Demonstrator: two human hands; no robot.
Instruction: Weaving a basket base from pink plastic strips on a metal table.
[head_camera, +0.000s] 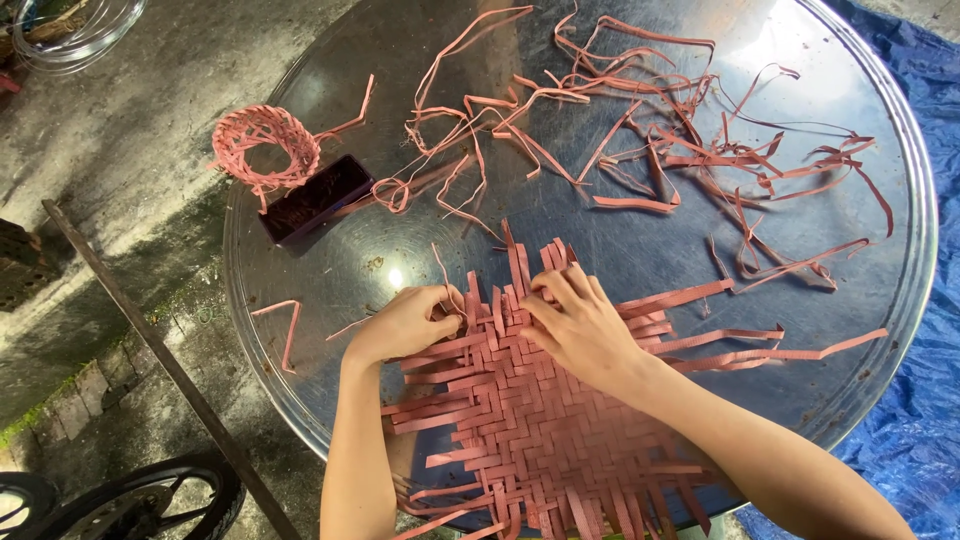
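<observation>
A half-made woven mat (540, 420) of pink strips lies on the near part of a round metal tray (905, 300), close to the person so both hands can reach its far edge, where loose strip ends stick up. The left hand (405, 322) rests on the mat's left corner, fingers curled and pinching a strip end, which seems to keep the weave from sliding. The right hand (575, 320) presses down on the top edge with its fingers bent over the upright ends; whether it actually grips one cannot be told, since the fingertips are hidden among the strips. A tangle of spare strips (640, 130) lies spread over the far half of the tray, within reach. A small woven ring (265, 145) sits at the left beside a dark rectangular block (315, 198), whose nature is hard to make out. The mat's near edge is cut off by the frame. A blue tarp (925, 400) shows at right, a wheel (150, 500) at lower left.
</observation>
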